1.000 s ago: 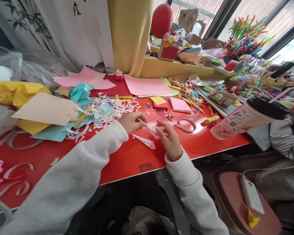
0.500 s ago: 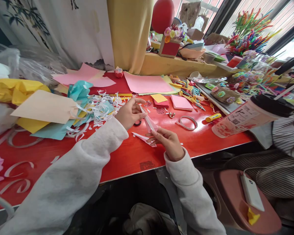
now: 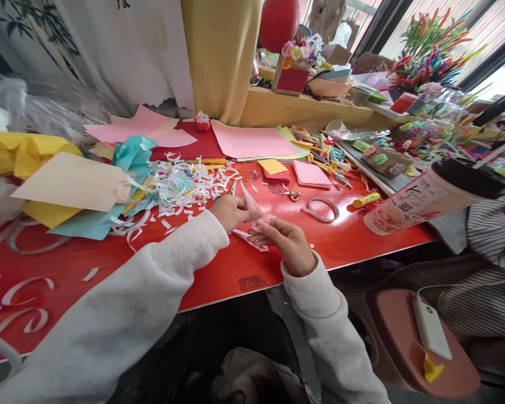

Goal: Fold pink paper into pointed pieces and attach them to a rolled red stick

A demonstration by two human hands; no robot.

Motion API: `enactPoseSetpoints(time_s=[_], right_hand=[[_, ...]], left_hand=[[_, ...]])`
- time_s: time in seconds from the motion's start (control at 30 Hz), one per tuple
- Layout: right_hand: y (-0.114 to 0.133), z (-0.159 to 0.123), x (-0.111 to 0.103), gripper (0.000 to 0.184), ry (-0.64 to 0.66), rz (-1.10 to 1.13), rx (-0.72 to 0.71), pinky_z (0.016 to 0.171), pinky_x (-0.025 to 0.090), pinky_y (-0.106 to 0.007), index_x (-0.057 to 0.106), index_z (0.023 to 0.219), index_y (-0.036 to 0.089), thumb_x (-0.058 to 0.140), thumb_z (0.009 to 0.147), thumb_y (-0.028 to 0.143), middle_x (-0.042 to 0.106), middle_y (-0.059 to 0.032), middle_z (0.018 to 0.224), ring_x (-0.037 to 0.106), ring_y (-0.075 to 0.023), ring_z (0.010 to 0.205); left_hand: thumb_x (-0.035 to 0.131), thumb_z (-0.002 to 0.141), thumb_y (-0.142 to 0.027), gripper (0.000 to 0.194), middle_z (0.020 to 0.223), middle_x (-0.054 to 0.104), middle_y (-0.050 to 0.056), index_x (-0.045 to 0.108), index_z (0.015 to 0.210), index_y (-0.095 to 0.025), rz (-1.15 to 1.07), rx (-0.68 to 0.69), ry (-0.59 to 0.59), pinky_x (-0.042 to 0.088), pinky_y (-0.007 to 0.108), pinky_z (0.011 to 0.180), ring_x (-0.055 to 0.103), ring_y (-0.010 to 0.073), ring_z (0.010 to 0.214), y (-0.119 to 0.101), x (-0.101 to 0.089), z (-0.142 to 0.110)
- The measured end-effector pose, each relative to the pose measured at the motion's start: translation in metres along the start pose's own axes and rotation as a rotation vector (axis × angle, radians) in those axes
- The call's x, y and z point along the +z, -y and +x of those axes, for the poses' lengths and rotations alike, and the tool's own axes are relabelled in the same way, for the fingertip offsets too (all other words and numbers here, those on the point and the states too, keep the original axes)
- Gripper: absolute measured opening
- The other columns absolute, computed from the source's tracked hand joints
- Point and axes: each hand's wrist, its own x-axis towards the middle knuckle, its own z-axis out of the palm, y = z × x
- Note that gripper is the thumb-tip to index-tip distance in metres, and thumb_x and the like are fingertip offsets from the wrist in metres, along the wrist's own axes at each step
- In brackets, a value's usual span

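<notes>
Between my two hands is a narrow, pointed piece of folded pink paper (image 3: 248, 200), its tip turned up and away from me. My left hand (image 3: 231, 213) pinches its lower part from the left, thumb on top. From the right, my right hand (image 3: 286, 238) grips its wide end between thumb and fingers. A second folded pink paper piece (image 3: 240, 233) lies on the red table (image 3: 219, 280) right under my hands, partly covered by them. Scissors seem to lie behind my left hand, mostly hidden.
Shredded white paper strips (image 3: 177, 188) spread to the left. Beyond my hands are pink paper squares (image 3: 311, 174), a yellow square (image 3: 272, 166) and a tape ring (image 3: 323, 209). A lidded drink cup (image 3: 429, 196) leans at the right, near a person's striped sleeve (image 3: 490, 230).
Both hands were apart around the paper; my right hand took hold of its wide end. My left hand then slid from the tip down to the lower part, close to my right hand.
</notes>
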Motion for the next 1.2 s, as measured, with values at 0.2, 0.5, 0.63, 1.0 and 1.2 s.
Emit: enactPoseSetpoints(time_s=[0.2,0.5,0.63,1.0,1.2], right_hand=[[-0.003,-0.001,-0.003,0.028,-0.067,-0.037,-0.045,0.054,0.055,-0.023,0.057,0.072,0.014,0.065,0.070,0.040,0.068,-0.0033,0.061,0.065,-0.0116,0.052],[-0.001,-0.002,-0.003,0.027,-0.075,-0.062,-0.062,0.053,0.055,-0.023,0.058,0.069,0.013,0.067,0.067,0.039,0.068,-0.0042,0.062,0.064,-0.0113,0.052],[-0.002,-0.001,-0.004,0.027,-0.065,-0.041,-0.041,0.055,0.055,-0.023,0.061,0.071,0.013,0.069,0.065,0.038,0.068,-0.0040,0.064,0.065,-0.0120,0.055],[-0.002,0.000,-0.002,0.026,-0.121,-0.072,-0.121,0.051,0.054,-0.025,0.063,0.075,0.013,0.068,0.067,0.037,0.063,-0.0009,0.061,0.063,-0.0125,0.054],[-0.002,-0.001,-0.003,0.023,-0.123,-0.142,-0.181,0.050,0.052,-0.024,0.062,0.075,0.014,0.064,0.071,0.037,0.062,-0.0001,0.057,0.059,-0.0103,0.048]], left_hand=[[0.066,0.061,-0.043,0.032,0.057,0.052,-0.002,0.057,0.063,-0.013,0.009,0.002,0.061,0.035,0.026,0.056,0.045,0.0094,0.055,-0.007,0.002,-0.004],[0.068,0.060,-0.044,0.033,0.063,0.056,-0.001,0.060,0.069,-0.013,-0.096,0.122,0.012,0.038,0.025,0.059,0.049,0.0102,0.060,-0.005,-0.003,-0.001],[0.072,0.058,-0.042,0.034,0.056,0.055,-0.002,0.053,0.060,-0.014,-0.268,0.141,-0.075,0.037,0.023,0.053,0.048,0.0079,0.052,-0.008,-0.013,0.001],[0.061,0.071,-0.041,0.029,0.064,0.066,0.004,0.067,0.067,-0.013,-0.198,0.105,-0.016,0.047,0.024,0.061,0.059,0.0117,0.060,-0.007,-0.015,0.001],[0.053,0.077,-0.047,0.038,0.075,0.067,0.007,0.066,0.082,-0.011,-0.297,0.133,0.020,0.048,0.026,0.069,0.062,0.0142,0.072,-0.008,-0.018,0.001]])
